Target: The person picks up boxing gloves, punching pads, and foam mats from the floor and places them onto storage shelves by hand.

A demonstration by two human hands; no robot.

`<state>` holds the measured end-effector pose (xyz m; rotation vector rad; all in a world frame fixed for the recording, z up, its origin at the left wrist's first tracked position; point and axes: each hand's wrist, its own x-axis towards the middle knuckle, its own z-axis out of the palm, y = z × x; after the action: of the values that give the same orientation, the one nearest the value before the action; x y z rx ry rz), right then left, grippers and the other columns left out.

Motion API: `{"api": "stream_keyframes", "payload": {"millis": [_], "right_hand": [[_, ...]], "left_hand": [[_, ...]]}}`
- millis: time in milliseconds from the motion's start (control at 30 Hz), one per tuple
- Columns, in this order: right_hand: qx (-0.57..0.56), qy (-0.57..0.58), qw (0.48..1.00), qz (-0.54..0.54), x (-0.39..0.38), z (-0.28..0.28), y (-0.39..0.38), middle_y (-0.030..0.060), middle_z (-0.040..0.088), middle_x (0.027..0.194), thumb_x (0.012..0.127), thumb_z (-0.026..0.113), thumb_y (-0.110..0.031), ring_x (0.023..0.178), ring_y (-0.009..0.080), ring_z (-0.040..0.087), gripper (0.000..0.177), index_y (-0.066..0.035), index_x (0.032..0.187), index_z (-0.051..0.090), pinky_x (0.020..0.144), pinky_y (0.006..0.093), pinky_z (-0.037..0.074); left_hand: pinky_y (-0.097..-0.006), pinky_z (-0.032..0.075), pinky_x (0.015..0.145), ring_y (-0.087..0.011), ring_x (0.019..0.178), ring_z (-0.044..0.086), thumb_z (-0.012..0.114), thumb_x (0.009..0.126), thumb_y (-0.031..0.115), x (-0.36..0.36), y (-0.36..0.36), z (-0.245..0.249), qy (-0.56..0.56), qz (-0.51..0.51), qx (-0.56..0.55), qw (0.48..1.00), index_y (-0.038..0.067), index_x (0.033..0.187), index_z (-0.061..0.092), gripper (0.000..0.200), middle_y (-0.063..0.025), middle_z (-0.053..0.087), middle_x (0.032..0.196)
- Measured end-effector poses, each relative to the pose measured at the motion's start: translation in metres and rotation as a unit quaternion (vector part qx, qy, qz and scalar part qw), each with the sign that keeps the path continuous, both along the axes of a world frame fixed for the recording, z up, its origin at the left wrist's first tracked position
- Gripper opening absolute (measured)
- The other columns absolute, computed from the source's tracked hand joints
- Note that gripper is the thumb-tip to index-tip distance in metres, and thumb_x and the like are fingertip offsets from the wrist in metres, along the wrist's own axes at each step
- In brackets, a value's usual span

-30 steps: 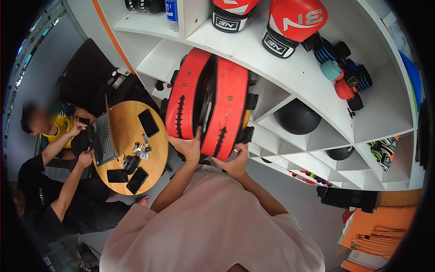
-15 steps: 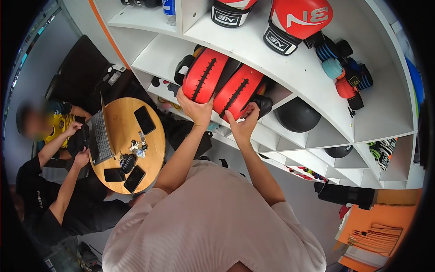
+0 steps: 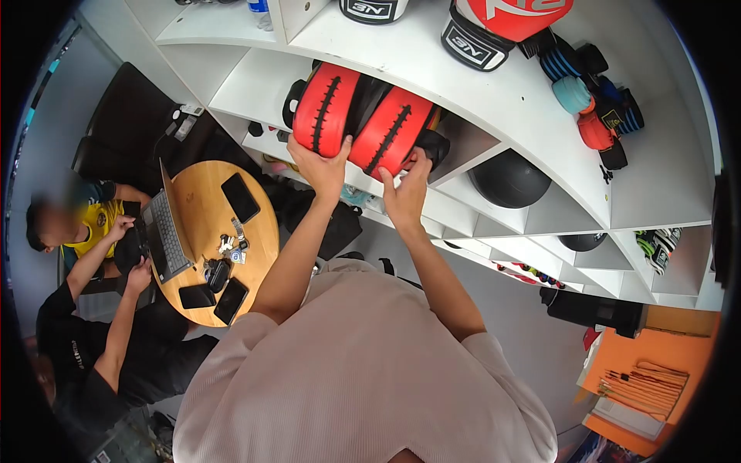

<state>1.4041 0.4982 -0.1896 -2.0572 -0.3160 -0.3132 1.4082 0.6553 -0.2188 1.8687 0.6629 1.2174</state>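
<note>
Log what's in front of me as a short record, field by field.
Left hand: grips the near end of the left red, black-laced curved pad
Right hand: grips the near end of the right red, black-laced curved pad
Position: pads side by side at a white shelf compartment
Above: red-and-white boxing gloves, partly cut off by the frame
Right of pads: round black ball
Left side: round light-wood table bearing open grey laptop, three black phones, keys
Nearby: person in yellow top, person in black clothing

White-framed cuff labels (image 3: 472,51) on both boxing gloves (image 3: 503,21) seem to read "3N".
</note>
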Motion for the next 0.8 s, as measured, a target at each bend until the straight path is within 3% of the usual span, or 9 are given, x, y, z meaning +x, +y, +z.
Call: {"api": "stream_keyframes", "payload": {"millis": [167, 433, 500, 533, 633, 667, 800], "right_hand": [[-0.002, -0.089, 0.994, -0.065, 0.000, -0.012, -0.024, 0.0237, 0.044, 0.125, 0.086, 0.064, -0.014, 0.108, 0.0390, 0.053, 0.061, 0.004, 0.137, 0.036, 0.085, 0.0419, 0.047], [0.029, -0.033, 0.998, -0.045, -0.001, -0.016, -0.029, 0.0236, 0.045, 0.132, 0.089, 0.063, -0.019, 0.115, 0.0343, 0.054, 0.067, 0.001, 0.143, 0.030, 0.081, 0.0374, 0.052], [0.106, 0.025, 0.994, -0.013, 0.000, -0.019, -0.028, 0.0255, 0.046, 0.133, 0.088, 0.065, -0.023, 0.119, 0.0344, 0.053, 0.073, 0.002, 0.144, 0.026, 0.083, 0.0380, 0.053], [0.112, 0.057, 0.992, -0.017, 0.001, -0.018, -0.030, 0.0256, 0.048, 0.130, 0.082, 0.074, -0.025, 0.118, 0.0319, 0.054, 0.087, 0.006, 0.144, 0.022, 0.085, 0.0365, 0.054], [0.164, 0.087, 0.983, 0.003, 0.003, -0.019, -0.034, 0.0246, 0.050, 0.128, 0.073, 0.083, -0.024, 0.114, 0.0284, 0.056, 0.100, 0.010, 0.143, 0.019, 0.084, 0.0346, 0.055], [0.153, 0.095, 0.984, -0.002, 0.005, -0.018, -0.035, 0.0231, 0.050, 0.127, 0.067, 0.087, -0.022, 0.111, 0.0256, 0.058, 0.108, 0.010, 0.143, 0.017, 0.082, 0.0334, 0.055], [0.146, 0.058, 0.988, -0.013, 0.013, -0.016, -0.028, 0.0206, 0.053, 0.124, 0.063, 0.089, -0.023, 0.107, 0.0251, 0.059, 0.101, 0.007, 0.137, 0.027, 0.085, 0.0331, 0.052]], "left_hand": [[-0.0470, 0.038, 0.094, -0.0410, 0.112, 0.045, 0.088, 0.059, 0.028, -0.008, -0.027, 0.007, 0.012, -0.072, 0.041, 0.997, -0.004, 0.130, 0.035, 0.094, -0.0215, 0.045, 0.119], [-0.0423, 0.044, 0.089, -0.0360, 0.104, 0.051, 0.088, 0.057, 0.025, -0.017, -0.013, 0.016, 0.032, -0.101, 0.012, 0.994, -0.003, 0.123, 0.040, 0.086, -0.0190, 0.048, 0.112], [-0.0417, 0.046, 0.085, -0.0348, 0.099, 0.055, 0.088, 0.055, 0.023, -0.020, -0.008, 0.015, 0.044, -0.115, 0.026, 0.992, -0.003, 0.120, 0.042, 0.084, -0.0181, 0.051, 0.108], [-0.0425, 0.046, 0.085, -0.0359, 0.099, 0.055, 0.088, 0.054, 0.024, -0.026, -0.009, 0.021, 0.040, -0.118, 0.029, 0.992, -0.003, 0.118, 0.042, 0.083, -0.0184, 0.052, 0.107], [-0.0385, 0.049, 0.082, -0.0319, 0.094, 0.060, 0.089, 0.055, 0.025, -0.035, -0.014, 0.024, 0.033, -0.133, 0.074, 0.988, -0.003, 0.118, 0.044, 0.083, -0.0183, 0.055, 0.104], [-0.0427, 0.045, 0.086, -0.0384, 0.100, 0.054, 0.087, 0.055, 0.026, -0.036, -0.017, 0.024, 0.034, -0.152, 0.027, 0.987, -0.003, 0.119, 0.042, 0.083, -0.0198, 0.052, 0.108], [-0.0437, 0.046, 0.085, -0.0398, 0.101, 0.053, 0.086, 0.057, 0.027, -0.038, -0.010, 0.027, 0.041, -0.144, 0.044, 0.988, -0.002, 0.118, 0.042, 0.081, -0.0204, 0.050, 0.109]]}}
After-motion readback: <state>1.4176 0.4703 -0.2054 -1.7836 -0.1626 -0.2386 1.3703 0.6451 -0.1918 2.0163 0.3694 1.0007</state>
